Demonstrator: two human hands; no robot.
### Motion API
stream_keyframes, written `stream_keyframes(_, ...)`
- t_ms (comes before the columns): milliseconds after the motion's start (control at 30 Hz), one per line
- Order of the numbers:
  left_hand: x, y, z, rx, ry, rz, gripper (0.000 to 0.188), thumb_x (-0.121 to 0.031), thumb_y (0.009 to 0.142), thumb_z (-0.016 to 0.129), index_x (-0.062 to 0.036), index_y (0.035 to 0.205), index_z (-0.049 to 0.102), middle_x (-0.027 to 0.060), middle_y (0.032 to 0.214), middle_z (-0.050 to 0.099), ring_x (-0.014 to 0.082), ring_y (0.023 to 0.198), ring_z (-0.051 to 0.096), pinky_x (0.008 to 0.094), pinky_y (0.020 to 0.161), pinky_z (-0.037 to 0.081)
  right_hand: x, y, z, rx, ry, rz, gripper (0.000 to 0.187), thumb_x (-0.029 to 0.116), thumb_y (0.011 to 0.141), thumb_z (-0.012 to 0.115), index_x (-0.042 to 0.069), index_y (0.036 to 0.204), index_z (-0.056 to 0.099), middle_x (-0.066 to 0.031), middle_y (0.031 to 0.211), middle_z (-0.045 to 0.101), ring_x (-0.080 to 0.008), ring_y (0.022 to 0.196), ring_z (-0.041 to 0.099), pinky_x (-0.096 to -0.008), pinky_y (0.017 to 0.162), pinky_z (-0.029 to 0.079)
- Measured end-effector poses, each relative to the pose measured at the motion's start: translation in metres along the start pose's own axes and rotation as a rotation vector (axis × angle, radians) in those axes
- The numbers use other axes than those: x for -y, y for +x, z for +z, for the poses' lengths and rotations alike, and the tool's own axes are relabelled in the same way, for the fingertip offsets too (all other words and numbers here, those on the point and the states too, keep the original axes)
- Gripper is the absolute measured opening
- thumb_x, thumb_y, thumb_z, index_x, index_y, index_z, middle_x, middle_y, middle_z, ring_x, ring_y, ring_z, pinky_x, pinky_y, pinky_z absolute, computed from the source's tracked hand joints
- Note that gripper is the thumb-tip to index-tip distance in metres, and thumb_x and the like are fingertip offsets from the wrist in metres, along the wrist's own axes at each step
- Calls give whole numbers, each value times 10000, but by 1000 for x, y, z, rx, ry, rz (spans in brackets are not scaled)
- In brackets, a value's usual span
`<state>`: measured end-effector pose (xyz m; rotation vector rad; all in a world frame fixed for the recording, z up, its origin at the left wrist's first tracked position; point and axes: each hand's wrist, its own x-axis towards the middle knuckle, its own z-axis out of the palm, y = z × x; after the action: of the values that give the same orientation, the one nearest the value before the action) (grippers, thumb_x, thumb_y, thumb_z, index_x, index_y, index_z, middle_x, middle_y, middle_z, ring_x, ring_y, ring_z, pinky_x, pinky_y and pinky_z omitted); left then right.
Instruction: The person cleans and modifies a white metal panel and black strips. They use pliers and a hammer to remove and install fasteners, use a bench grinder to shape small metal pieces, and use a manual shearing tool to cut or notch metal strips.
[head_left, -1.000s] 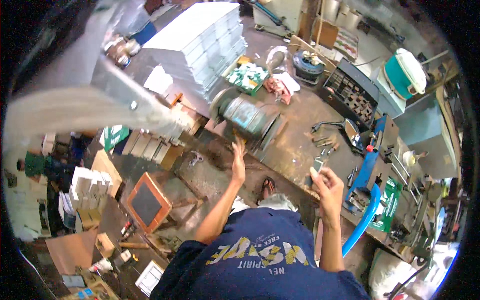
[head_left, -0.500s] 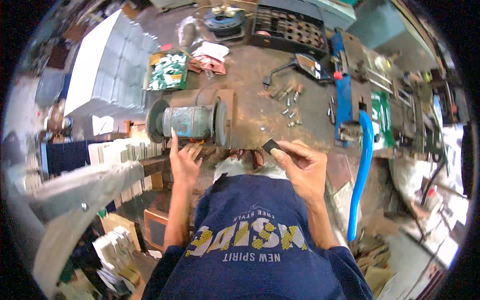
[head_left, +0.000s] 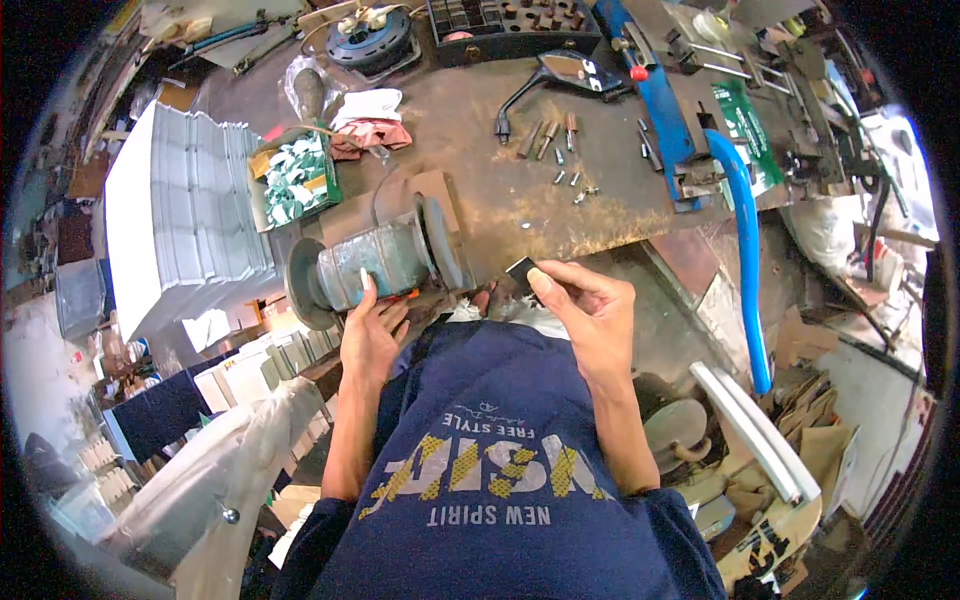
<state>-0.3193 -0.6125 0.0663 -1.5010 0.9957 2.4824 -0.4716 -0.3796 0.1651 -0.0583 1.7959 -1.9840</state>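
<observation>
Pinching a small flat dark block (head_left: 521,272), right hand (head_left: 590,315) grip clamped; left hand (head_left: 370,335) open-fingered against dull-metal bench grinder (head_left: 375,262).

Small dark piece (head_left: 522,272), partly hidden by the right hand's (head_left: 590,315) fingers; kind indeterminate. Worktop (head_left: 520,200) bolts at 12 o'clock too small to identify.
</observation>
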Motion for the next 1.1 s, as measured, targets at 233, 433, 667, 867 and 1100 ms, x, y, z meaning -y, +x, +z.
stream_keyframes(233,-5,7,-2,46,-35,-17,864,-579,875,621,8,1444,342,225,1451,391,380,1403,278,510,1166,107,-53,22,9,24,-517,-548,168,-50,761,731,14,915,751,-89,826,704,-199,730,612,-291,674,477)
stream_keyframes(433,-10,-2,6,28,-28,-12,895,-569,883,616,38,1457,293,260,1496,323,389,1434,226,504,1173,103,-87,28,13,52,-682,-734,265,-88,681,714,18,923,727,-66,828,692,-257,794,603,-349,714,475)
stream_keyframes(667,-10,-4,9,13,50,-17,879,-670,861,567,25,1377,411,191,1381,461,274,1272,408,397,1060,254,-104,31,16,65,-667,-763,251,-53,701,689,44,933,695,-46,828,639,-239,839,587,-355,745,449)
stream_keyframes(867,-6,-2,7,-19,34,13,857,-653,859,587,38,1343,436,184,1342,495,270,1246,428,381,1037,301,-109,32,21,86,-658,-755,259,-55,694,685,40,935,690,-58,821,629,-247,837,586,-367,745,448)
stream_keyframes(1100,-5,0,3,-20,26,7,818,-617,876,586,46,1333,440,187,1334,503,270,1243,434,377,1041,308,-102,29,23,85,-691,-728,289,-106,657,688,6,923,703,-81,828,678,-257,817,614,-349,727,470)
